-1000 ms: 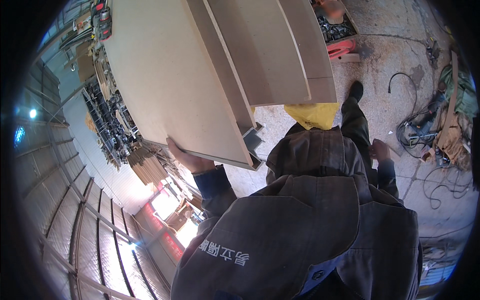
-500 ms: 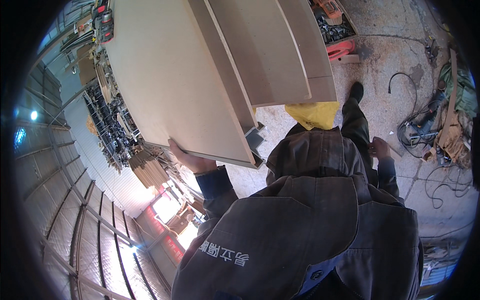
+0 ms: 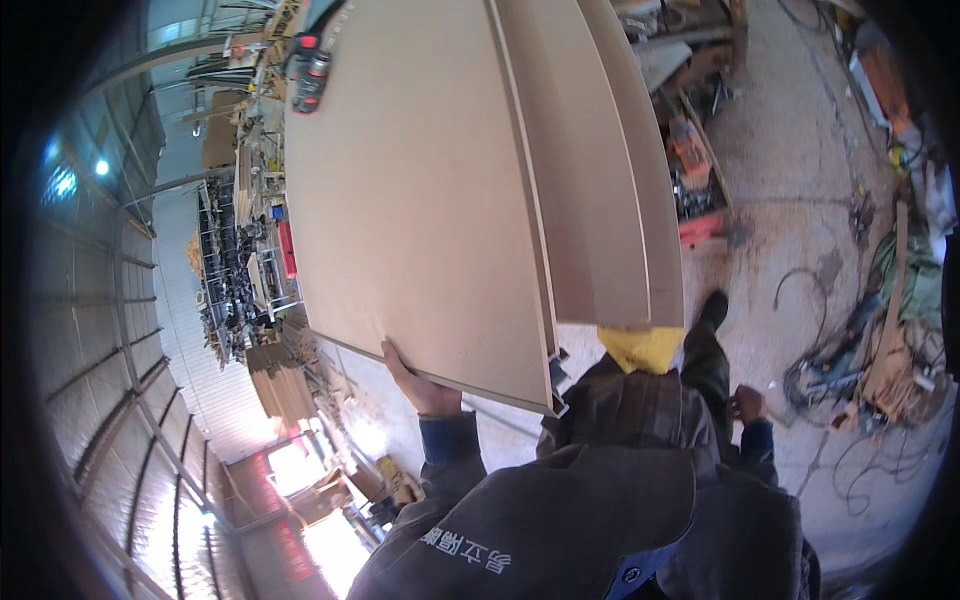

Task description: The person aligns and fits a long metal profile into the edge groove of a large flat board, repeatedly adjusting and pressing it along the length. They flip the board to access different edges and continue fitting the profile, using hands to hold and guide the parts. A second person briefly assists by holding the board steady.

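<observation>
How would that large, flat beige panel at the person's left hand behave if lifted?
The beige panel seems stiff: its broad face shows no sag. Its size suggests it may be heavy. Its smooth-looking face might slip under the left hand.

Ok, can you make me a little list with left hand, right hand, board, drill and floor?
Left hand: gripping the board's near edge, thumb on top
Right hand: low, beside the right leg; can't tell if it holds anything
Board: big, flat, beige
Drill: red and black, at the board's far left
Floor: green cloth at right
</observation>
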The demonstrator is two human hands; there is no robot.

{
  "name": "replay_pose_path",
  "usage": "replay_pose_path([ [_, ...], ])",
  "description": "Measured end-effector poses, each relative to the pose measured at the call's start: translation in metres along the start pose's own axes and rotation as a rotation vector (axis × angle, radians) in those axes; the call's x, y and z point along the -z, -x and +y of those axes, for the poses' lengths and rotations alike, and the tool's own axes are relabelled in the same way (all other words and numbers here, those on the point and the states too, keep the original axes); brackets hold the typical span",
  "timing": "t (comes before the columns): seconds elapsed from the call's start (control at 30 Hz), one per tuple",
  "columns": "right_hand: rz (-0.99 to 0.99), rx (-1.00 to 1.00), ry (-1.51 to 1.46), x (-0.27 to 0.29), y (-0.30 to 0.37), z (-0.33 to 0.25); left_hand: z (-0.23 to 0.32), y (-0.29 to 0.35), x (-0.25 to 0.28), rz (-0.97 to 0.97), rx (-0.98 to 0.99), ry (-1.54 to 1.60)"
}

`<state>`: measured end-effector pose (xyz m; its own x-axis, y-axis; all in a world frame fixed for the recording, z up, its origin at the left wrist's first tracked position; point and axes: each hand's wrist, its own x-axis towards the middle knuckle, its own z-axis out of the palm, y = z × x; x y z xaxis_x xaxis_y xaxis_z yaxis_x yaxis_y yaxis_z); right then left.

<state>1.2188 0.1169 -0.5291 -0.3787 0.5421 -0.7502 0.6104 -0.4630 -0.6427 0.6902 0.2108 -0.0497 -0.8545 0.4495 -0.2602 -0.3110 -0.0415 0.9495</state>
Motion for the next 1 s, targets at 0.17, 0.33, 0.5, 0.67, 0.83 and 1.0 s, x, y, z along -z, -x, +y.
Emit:
replay_pose_path([
  [0.17,0.037,-0.435,-0.764,0.032,0.012,-0.087,-0.005,-0.002,0.004,0.034,-0.041,0.023],
  [0.33,0.021,-0.368,-0.700,0.052,0.001,-0.097,-0.007,-0.004,0.002,0.079,-0.107,0.031],
  [0.5,0.053,-0.391,-0.682,0.067,0.009,-0.117,-0.008,-0.001,0.006,0.142,-0.101,0.082],
  [0.67,0.042,-0.390,-0.612,0.079,-0.003,-0.112,-0.003,-0.001,0.006,0.165,-0.093,0.119],
  [0.83,0.006,-0.357,-0.655,0.094,-0.026,-0.078,-0.004,-0.005,0.007,0.222,-0.015,0.075],
  [1.0,0.068,-0.362,-0.556,0.107,-0.020,-0.106,-0.011,-0.008,0.009,0.199,-0.049,0.108],
])
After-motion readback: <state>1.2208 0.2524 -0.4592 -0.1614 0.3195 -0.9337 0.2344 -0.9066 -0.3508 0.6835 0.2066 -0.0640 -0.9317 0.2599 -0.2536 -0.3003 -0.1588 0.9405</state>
